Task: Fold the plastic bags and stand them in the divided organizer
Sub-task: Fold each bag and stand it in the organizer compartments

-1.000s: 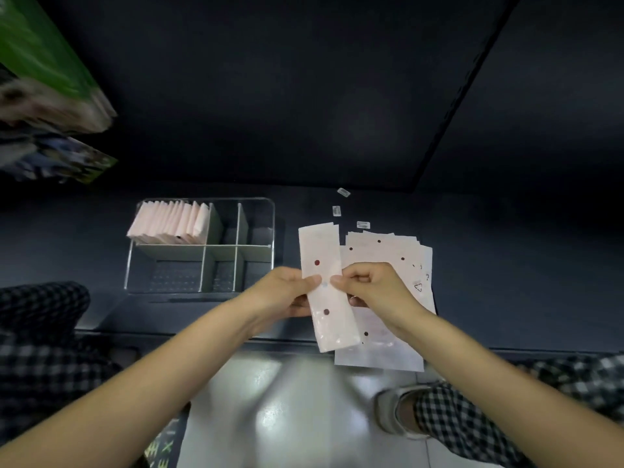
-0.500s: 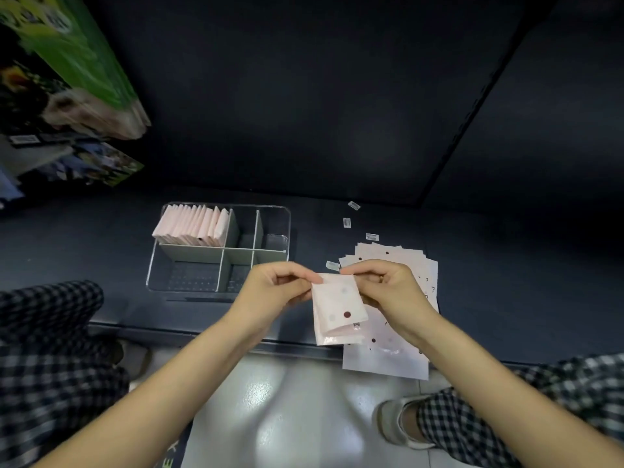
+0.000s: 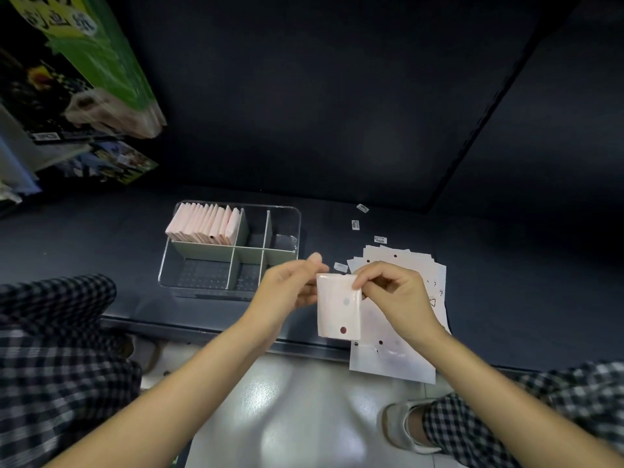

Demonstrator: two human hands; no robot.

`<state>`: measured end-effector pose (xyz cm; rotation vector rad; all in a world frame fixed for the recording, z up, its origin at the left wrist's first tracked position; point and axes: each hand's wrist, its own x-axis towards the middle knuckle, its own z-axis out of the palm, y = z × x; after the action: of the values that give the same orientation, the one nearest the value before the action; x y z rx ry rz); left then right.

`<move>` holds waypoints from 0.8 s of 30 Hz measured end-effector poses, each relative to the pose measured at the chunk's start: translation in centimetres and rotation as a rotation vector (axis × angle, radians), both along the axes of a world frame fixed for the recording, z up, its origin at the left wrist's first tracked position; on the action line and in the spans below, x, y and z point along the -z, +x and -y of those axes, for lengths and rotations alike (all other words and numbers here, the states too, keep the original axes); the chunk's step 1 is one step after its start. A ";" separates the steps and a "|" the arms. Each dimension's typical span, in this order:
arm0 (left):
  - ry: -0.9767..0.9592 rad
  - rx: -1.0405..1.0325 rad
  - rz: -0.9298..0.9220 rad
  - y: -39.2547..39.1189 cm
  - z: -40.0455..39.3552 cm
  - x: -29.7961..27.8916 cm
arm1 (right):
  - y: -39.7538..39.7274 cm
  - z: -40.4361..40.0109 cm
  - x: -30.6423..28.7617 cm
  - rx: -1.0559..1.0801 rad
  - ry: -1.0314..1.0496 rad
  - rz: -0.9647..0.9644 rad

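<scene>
A folded white plastic bag (image 3: 339,309) with dark dots hangs in front of me, above the shelf's front edge. My right hand (image 3: 391,295) pinches its top right corner. My left hand (image 3: 290,285) holds its left edge with thumb and fingers. Under my right hand lies a stack of flat unfolded bags (image 3: 401,352), its near end overhanging the shelf edge. The clear divided organizer (image 3: 287,216) stands to the left; its far-left compartment holds a row of several folded bags (image 3: 206,224) standing upright. The other compartments look empty.
Small white label scraps (image 3: 355,224) lie on the dark shelf (image 3: 101,238) behind the stack. Colourful packages (image 3: 98,72) hang at the upper left. My checked trouser legs are at both sides, a shoe (image 3: 401,427) on the pale floor at lower right.
The long narrow strip I held a second ago has been folded in half, then into a small rectangle. My view has shifted so the organizer sits further right.
</scene>
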<state>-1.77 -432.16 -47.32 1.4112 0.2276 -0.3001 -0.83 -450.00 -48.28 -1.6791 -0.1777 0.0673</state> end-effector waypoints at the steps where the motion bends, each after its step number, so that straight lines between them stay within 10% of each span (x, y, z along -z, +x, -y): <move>1: 0.033 0.020 0.011 -0.1 0.1 0.2 | -0.1 0.0 0.1 -0.002 -0.007 0.007; 13: 0.770 0.092 0.494 -0.8 0.4 0.7 | 0.0 -0.5 0.3 -0.105 -0.304 -0.033; 24: 0.156 0.125 -0.033 -0.7 0.3 1.8 | 1.4 0.7 0.5 0.078 -0.353 0.032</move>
<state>-2.45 -432.41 -49.10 1.5793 0.1935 -0.4161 0.55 -450.75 -48.82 -2.0379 -0.1297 0.0131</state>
